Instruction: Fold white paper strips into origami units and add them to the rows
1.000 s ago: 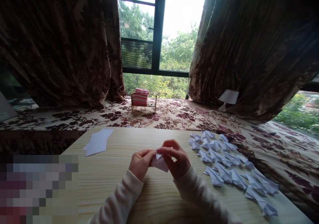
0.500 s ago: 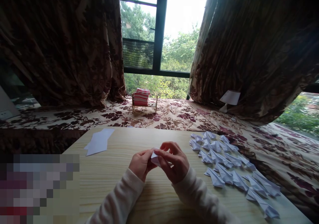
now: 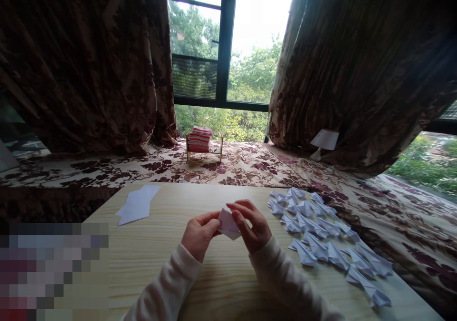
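A small folded piece of white paper (image 3: 227, 224) is held just above the light wooden table (image 3: 160, 254), pinched from both sides. My left hand (image 3: 198, 235) grips its left edge with closed fingers. My right hand (image 3: 252, 225) pinches its right side, thumb and fingers curled around it. To the right of my hands lie several finished folded white paper shapes (image 3: 321, 237) in loose rows.
A few flat white paper sheets (image 3: 137, 204) lie at the table's far left. Beyond the table a floral cloth covers a ledge with a tiny wooden bed holding striped cloth (image 3: 200, 142) and a small white lamp (image 3: 324, 142). Dark curtains frame the window.
Both hands have kept hold of the paper and turned it; more of its white face shows now between the fingers. The view shifted slightly.
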Tool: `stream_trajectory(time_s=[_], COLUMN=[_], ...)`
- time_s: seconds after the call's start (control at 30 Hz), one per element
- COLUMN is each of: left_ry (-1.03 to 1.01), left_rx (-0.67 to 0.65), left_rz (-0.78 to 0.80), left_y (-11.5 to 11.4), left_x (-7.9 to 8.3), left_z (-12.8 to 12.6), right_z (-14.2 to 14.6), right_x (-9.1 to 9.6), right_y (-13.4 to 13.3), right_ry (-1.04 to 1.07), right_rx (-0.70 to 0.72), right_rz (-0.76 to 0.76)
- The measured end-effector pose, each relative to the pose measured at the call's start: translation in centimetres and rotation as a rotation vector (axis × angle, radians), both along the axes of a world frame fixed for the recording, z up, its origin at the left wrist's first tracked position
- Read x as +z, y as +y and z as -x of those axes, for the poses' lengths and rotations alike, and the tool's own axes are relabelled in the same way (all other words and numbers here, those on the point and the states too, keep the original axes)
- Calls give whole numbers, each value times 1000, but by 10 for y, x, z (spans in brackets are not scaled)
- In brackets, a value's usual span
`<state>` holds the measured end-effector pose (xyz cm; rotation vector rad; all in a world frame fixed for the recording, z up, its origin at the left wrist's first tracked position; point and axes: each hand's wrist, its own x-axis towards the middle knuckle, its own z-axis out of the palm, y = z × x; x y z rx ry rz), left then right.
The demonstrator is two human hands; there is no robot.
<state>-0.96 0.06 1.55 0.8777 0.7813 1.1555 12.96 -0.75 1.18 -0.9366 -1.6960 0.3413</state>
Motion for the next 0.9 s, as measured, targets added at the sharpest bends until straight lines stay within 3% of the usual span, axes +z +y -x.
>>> stream_trajectory(time_s=[0.2, 0.33, 0.53, 0.7, 0.8, 0.9], left_ry=[104, 165, 132, -13, 113, 302], left_rx=[73, 99, 143, 118, 89, 47], left_rz=[-57, -100, -50, 97, 23, -178], left_y=[3, 1, 1, 0, -2, -4], left_x=[-6, -3, 1, 4, 1, -2], left_z=[1, -1, -1, 0, -1, -1], right_z=[-2, -3, -6, -4, -3, -1], right_x=[-12, -8, 5, -8, -16, -18], right_y=[10, 8, -1, 5, 11, 13], right_ry=[85, 170, -6, 4, 136, 282], right_rx=[-27, 5, 30, -16, 13, 20], right_rz=[209, 331, 236, 262, 310, 318])
